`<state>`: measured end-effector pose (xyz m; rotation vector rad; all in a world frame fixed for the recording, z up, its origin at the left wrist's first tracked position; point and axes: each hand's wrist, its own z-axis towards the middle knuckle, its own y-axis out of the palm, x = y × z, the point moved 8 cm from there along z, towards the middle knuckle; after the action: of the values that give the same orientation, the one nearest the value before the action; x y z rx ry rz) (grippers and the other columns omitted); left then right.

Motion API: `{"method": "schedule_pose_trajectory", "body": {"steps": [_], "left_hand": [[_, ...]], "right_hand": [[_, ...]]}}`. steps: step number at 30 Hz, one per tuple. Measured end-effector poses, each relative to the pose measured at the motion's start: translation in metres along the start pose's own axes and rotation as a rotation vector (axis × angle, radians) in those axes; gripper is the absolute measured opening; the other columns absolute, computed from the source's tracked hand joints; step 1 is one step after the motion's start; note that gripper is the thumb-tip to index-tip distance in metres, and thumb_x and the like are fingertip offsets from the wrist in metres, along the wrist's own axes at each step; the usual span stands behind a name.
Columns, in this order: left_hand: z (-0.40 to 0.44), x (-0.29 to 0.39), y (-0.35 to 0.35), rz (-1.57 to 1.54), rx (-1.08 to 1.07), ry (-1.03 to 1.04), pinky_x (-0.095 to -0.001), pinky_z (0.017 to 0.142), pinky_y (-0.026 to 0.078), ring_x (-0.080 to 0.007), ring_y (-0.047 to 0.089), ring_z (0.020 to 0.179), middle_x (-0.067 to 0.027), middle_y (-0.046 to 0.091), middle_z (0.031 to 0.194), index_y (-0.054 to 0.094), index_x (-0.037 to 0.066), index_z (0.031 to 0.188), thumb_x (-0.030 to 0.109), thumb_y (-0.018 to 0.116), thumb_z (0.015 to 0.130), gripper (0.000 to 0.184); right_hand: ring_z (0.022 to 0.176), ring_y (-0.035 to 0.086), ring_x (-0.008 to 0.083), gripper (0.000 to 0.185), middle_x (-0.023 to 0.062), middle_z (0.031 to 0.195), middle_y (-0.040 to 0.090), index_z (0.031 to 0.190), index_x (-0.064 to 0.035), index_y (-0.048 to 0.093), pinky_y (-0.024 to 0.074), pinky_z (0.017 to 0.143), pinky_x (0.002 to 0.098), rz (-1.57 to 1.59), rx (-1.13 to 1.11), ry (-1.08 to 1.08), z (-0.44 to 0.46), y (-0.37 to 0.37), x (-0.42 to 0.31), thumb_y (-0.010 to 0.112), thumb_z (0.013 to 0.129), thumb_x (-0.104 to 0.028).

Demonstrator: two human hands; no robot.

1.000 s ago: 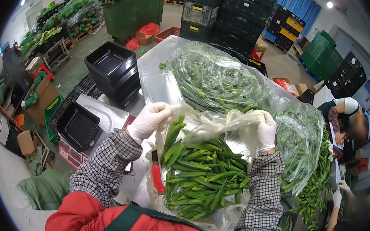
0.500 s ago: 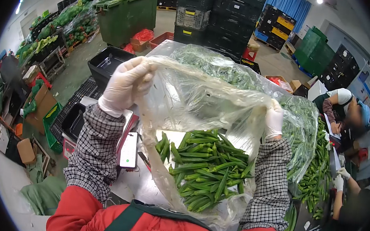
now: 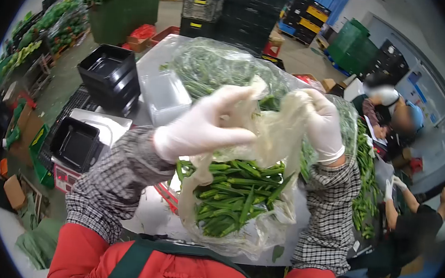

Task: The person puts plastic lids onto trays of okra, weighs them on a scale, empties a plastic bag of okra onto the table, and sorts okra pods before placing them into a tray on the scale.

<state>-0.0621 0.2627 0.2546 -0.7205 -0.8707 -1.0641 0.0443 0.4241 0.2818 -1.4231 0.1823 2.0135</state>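
A clear plastic bag full of green okra lies on the metal table in front of me, its upper edge raised and bunched. My right hand, in a white glove, pinches the gathered rim on the right. On the left, my gloved left hand is spread, thumb well apart from the fingers. Its fingertips are beside the bunched plastic; whether they touch it I cannot tell.
A scale with a black tray stands left, near stacked black trays and clear plastic containers. Behind the bag lies another large bag of greens. Loose okra covers the right side, where co-workers stand.
The bag's stretched rim is now gathered. My left hand has moved right and opened from its grip, while my right hand still holds the rim, slightly higher. The view has shifted.
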Motion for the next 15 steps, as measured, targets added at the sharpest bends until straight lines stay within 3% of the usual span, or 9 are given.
{"method": "schedule_pose_trajectory", "body": {"steps": [1,2,3,5,6,8,9,12,15], "left_hand": [[0.011,-0.011,0.019,0.258,0.023,0.161,-0.0287,0.093,0.041,-0.0177,0.052,0.105,-0.0091,0.055,0.113,0.041,-0.002,0.129,0.018,0.074,0.076,0.065],[0.021,-0.015,0.041,0.330,0.015,0.178,-0.0310,0.093,0.040,-0.0190,0.050,0.106,-0.0114,0.054,0.111,0.043,-0.002,0.128,0.023,0.077,0.072,0.070],[0.031,-0.033,0.067,-0.050,-0.122,-0.034,-0.0279,0.095,0.040,-0.0117,0.049,0.108,-0.0047,0.055,0.115,0.044,0.000,0.127,0.013,0.073,0.077,0.059],[0.041,-0.084,0.083,-0.341,-0.099,-0.251,-0.0263,0.091,0.043,-0.0113,0.055,0.099,-0.0030,0.061,0.105,0.057,0.000,0.112,0.011,0.066,0.083,0.033],[0.043,-0.080,0.082,-0.349,-0.065,-0.211,-0.0259,0.088,0.046,-0.0110,0.058,0.095,-0.0025,0.062,0.101,0.060,0.001,0.108,0.011,0.062,0.085,0.025],[0.041,-0.074,0.067,-0.375,0.013,-0.203,-0.0263,0.082,0.050,-0.0100,0.060,0.089,-0.0034,0.064,0.099,0.062,0.001,0.106,0.013,0.060,0.088,0.022],[0.042,-0.077,0.059,-0.431,-0.085,-0.202,-0.0260,0.079,0.051,-0.0096,0.060,0.087,-0.0038,0.064,0.099,0.062,0.001,0.106,0.016,0.060,0.088,0.023],[0.038,-0.081,0.019,-0.411,0.151,-0.272,-0.0254,0.081,0.049,-0.0099,0.058,0.088,-0.0039,0.062,0.102,0.061,0.003,0.108,0.022,0.063,0.087,0.029],[0.037,-0.106,-0.018,-0.328,0.254,-0.256,-0.0278,0.083,0.047,-0.0118,0.057,0.091,-0.0039,0.061,0.103,0.059,0.003,0.110,0.025,0.063,0.087,0.032]], "right_hand": [[0.077,0.056,0.0059,0.017,0.0010,0.086,0.062,0.100,0.0011,0.060,0.0465,0.067,0.0201,0.056,-0.028,0.002,-0.009,0.011,-0.011,0.050,0.092,-0.010],[0.079,0.057,0.0084,0.018,0.0031,0.087,0.062,0.102,0.0018,0.059,0.0470,0.069,0.0217,-0.031,-0.020,0.018,-0.018,0.020,-0.016,0.051,0.091,-0.010],[0.080,0.059,0.0110,0.019,0.0052,0.088,0.063,0.104,0.0025,0.059,0.0476,0.071,0.0233,-0.117,-0.013,0.034,-0.028,0.025,-0.019,0.053,0.090,-0.010],[0.084,0.062,0.0202,0.025,0.0124,0.093,0.063,0.110,0.0034,0.057,0.0483,0.076,0.0278,-0.462,0.087,-0.246,-0.051,0.022,-0.033,0.056,0.086,-0.006],[0.091,0.061,0.0284,0.036,0.0190,0.102,0.060,0.115,0.0028,0.055,0.0481,0.080,0.0329,-0.470,0.121,-0.177,-0.065,0.008,-0.028,0.062,0.081,-0.008],[0.103,0.057,0.0312,0.066,0.0220,0.112,0.056,0.127,0.0028,0.044,0.0459,0.086,0.0380,-0.750,0.163,-0.069,-0.105,-0.040,0.004,0.072,0.075,-0.027],[0.108,0.055,0.0324,0.080,0.0232,0.115,0.055,0.132,0.0027,0.039,0.0444,0.090,0.0390,-0.840,0.201,-0.010,-0.129,-0.067,0.040,0.075,0.071,-0.035],[0.117,0.049,0.0339,0.080,0.0265,0.126,0.049,0.137,0.0002,0.035,0.0383,0.100,0.0390,-1.014,0.118,0.482,-0.231,-0.096,0.189,0.072,0.073,-0.030],[0.108,0.055,0.0328,0.064,0.0255,0.117,0.055,0.126,-0.0011,0.047,0.0426,0.094,0.0371,-0.996,0.126,0.775,-0.294,-0.080,0.229,0.071,0.075,-0.030]]}}
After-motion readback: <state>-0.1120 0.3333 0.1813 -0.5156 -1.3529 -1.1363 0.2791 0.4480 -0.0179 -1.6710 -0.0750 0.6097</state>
